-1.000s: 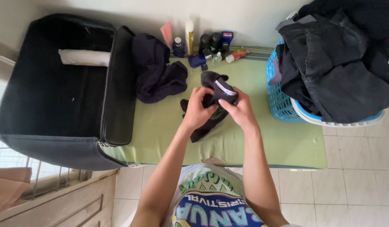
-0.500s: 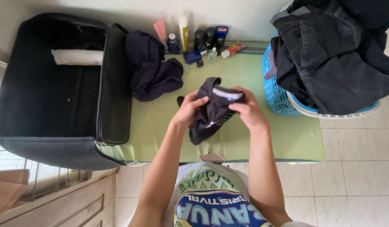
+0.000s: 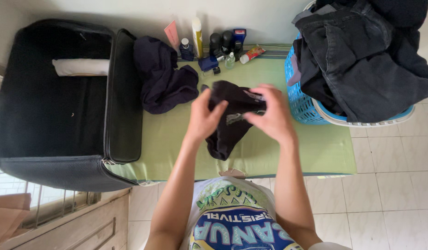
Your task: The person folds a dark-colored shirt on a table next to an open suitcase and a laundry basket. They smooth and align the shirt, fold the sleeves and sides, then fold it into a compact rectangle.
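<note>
Head view: I've got the small dark crumpled cloth garment (image 3: pixel 230 118) over the green mat (image 3: pixel 315 148), long axis running 1 to 7 o'clock. Left hand (image 3: pixel 203 118) fingers spread against it, right hand (image 3: pixel 271 115) pinching its top edge, both equally near.

Looks like both hands loosen up: left hand (image 3: pixel 203 118) and right hand (image 3: pixel 269 115) open, dark garment (image 3: pixel 230 122) unfurls and hangs lower.
</note>
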